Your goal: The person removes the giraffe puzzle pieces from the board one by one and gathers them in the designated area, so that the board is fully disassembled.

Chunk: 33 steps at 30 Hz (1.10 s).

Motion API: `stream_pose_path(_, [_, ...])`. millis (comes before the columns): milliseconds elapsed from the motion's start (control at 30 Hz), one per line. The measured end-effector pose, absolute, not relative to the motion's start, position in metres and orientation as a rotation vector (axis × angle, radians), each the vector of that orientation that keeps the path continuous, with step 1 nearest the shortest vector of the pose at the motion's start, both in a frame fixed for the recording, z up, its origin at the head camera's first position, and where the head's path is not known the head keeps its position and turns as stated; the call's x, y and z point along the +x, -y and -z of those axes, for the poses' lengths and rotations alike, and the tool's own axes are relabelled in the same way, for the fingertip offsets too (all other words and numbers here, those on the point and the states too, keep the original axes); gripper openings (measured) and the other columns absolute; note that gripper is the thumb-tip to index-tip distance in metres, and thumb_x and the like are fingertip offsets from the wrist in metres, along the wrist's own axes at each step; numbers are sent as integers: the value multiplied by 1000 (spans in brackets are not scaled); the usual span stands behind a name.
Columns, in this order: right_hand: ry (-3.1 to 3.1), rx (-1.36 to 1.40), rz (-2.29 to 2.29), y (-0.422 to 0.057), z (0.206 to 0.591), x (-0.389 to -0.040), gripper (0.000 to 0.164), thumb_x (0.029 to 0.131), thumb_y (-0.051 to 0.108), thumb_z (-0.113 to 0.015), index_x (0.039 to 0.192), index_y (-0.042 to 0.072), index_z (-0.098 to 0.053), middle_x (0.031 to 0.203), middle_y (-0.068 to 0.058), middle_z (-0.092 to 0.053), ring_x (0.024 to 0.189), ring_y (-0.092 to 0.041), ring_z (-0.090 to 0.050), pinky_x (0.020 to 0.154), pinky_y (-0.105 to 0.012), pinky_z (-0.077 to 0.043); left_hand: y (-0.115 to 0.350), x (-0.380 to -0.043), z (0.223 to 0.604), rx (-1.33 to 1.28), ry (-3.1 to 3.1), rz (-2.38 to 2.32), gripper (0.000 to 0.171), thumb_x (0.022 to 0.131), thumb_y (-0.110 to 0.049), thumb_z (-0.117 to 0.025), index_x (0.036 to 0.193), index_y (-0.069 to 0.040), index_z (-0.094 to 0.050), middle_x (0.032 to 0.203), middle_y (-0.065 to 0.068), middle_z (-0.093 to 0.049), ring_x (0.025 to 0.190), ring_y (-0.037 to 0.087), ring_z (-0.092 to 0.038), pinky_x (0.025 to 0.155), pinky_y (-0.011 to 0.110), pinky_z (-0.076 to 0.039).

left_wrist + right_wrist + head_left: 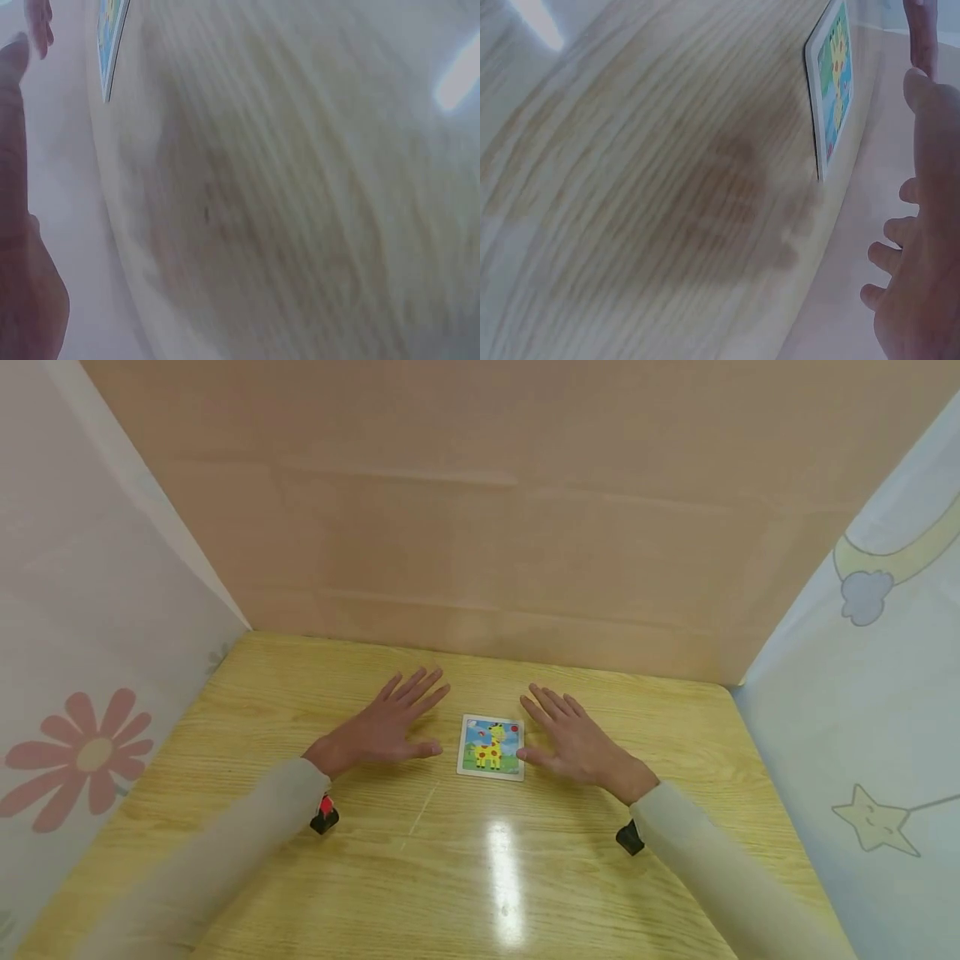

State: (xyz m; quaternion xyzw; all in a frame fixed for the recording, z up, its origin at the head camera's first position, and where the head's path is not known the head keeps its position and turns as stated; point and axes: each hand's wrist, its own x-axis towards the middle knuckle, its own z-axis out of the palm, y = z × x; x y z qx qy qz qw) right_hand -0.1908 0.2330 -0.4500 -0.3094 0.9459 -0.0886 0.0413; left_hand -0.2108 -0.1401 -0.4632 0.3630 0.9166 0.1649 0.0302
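Note:
Between my two hands a square giraffe picture puzzle (490, 748) with a pale border lies flat on the wooden table (420, 877). My left hand (388, 724) hovers to its left, fingers spread and straight, holding nothing. On the other side my right hand (573, 742) is held with fingers extended; its thumb tip overlaps the puzzle's right edge in the head view. The right wrist view shows the puzzle (832, 82) apart from that thumb, with the hand's shadow on the wood. Only a corner of the puzzle (111, 45) appears in the left wrist view.
A plain brown sheet (480, 527) stands behind the table's far edge. Pale printed curtains flank both sides, with a pink flower (86, 756) on the left and a star (876, 820) on the right. Light glares off the tabletop near the front.

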Motion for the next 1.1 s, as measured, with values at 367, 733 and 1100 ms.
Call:
stream_pose_path(367, [-2851,-1029,401,-194,461,-193,81,105,56,-59,167,10,-36,173,-16,-36,160,-39,-37,129,-64,-32,118,-205,478,1117,-2744,-573,116,91,-72,-70,174,-15,-12,183,9,-5,170,37,-2,135,65,-2])
stream_pose_path(733, [-2896,-1156,370,-163,463,-198,49,105,31,-69,148,9,-61,145,-10,-61,132,-29,-59,112,-49,-53,103,-203,484,1065,-2707,-515,113,94,-71,-67,173,-11,-11,183,8,-7,170,34,0,136,65,0])
stream_pose_path(1100, [-2897,-1133,332,-155,470,-203,42,104,28,-72,143,13,-66,135,-9,-62,116,-25,-63,96,-41,-59,94,-198,486,1018,-2650,-597,106,97,-67,-64,173,-11,-15,182,9,-10,170,37,-3,135,66,0])
